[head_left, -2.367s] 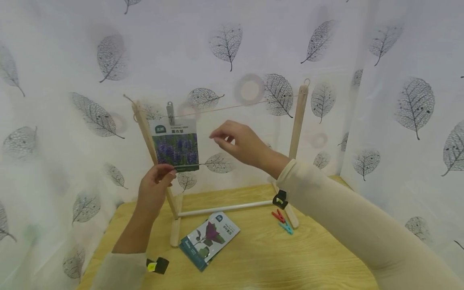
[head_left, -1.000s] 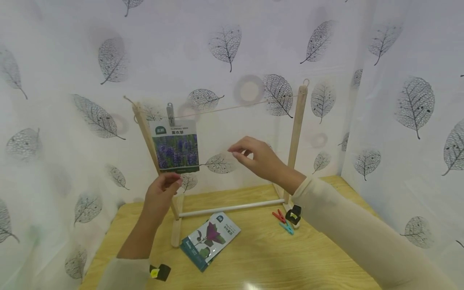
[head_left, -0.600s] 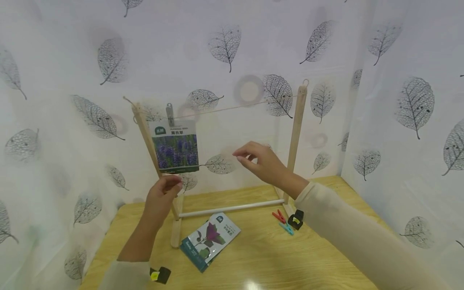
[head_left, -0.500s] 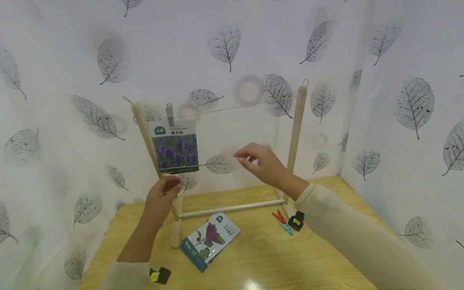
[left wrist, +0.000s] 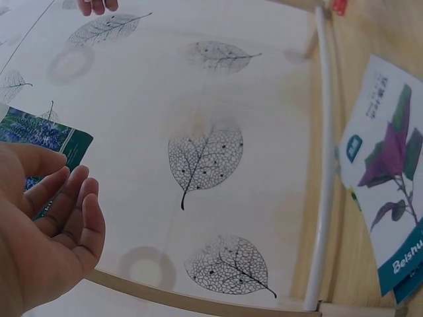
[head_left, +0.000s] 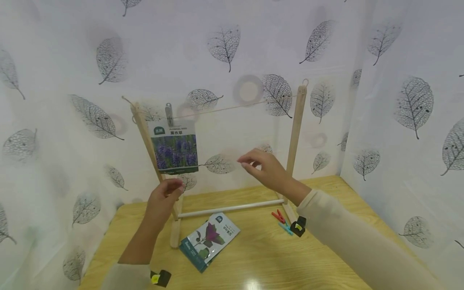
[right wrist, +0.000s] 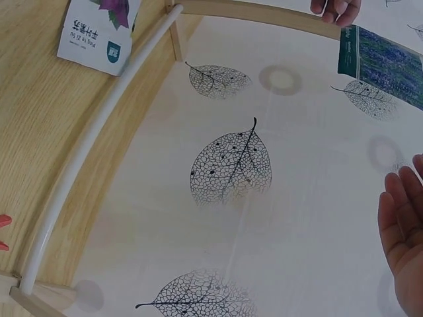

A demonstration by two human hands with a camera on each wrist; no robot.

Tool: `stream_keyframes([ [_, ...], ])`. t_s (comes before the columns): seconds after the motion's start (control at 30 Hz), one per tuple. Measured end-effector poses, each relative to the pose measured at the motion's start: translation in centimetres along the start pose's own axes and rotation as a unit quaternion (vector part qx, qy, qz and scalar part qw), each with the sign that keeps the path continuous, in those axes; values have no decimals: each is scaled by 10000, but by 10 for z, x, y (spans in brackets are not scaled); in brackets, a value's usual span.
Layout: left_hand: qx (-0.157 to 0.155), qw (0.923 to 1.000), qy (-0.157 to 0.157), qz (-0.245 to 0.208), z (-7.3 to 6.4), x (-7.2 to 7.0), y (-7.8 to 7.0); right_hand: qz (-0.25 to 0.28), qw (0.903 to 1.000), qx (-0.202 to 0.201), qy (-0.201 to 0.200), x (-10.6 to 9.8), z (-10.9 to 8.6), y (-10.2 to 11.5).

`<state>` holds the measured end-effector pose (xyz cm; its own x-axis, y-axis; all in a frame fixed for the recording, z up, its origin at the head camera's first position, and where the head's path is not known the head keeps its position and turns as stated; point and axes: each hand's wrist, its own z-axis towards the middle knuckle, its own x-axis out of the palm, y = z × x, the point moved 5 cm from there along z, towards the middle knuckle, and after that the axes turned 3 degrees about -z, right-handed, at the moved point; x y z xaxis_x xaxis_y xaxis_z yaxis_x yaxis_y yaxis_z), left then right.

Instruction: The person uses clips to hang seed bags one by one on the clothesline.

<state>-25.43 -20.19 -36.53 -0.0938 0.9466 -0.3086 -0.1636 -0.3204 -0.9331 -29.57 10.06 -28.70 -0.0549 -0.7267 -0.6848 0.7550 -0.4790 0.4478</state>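
A lavender seed packet (head_left: 175,150) hangs from a string (head_left: 232,108) at the left of a wooden frame, held by a grey clothespin (head_left: 169,114). My left hand (head_left: 163,201) is just below the packet's lower edge, fingers loosely bent and holding nothing. In the left wrist view the left hand (left wrist: 53,218) overlaps the packet (left wrist: 39,135); contact cannot be made out there. My right hand (head_left: 266,169) hovers to the right of the packet, thumb and fingers loosely bent, nothing between them. Part of the right hand (right wrist: 403,231) shows in the right wrist view.
A stack of seed packets (head_left: 210,241) lies on the wooden table (head_left: 261,262), a purple-leaved plant on the top one. Red (head_left: 278,216) and blue (head_left: 285,228) clothespins lie by the frame's right foot. A white bar (head_left: 232,208) joins the posts low down.
Both hands have drawn away from the packet: the left went down off its lower edge, the right moved right and down. The packet stays hanging on the string.
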Motion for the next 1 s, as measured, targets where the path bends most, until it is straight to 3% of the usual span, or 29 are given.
stream_keyframes([
  [0.57, -74, 9997, 102, 210, 0, 6, 14, -120, 9993, 342, 10, 4, -24, -17],
  [1.0, -245, 9996, 123, 72, -5, 12, 26, -152, 9982, 583, -3, 7, -41, -28],
])
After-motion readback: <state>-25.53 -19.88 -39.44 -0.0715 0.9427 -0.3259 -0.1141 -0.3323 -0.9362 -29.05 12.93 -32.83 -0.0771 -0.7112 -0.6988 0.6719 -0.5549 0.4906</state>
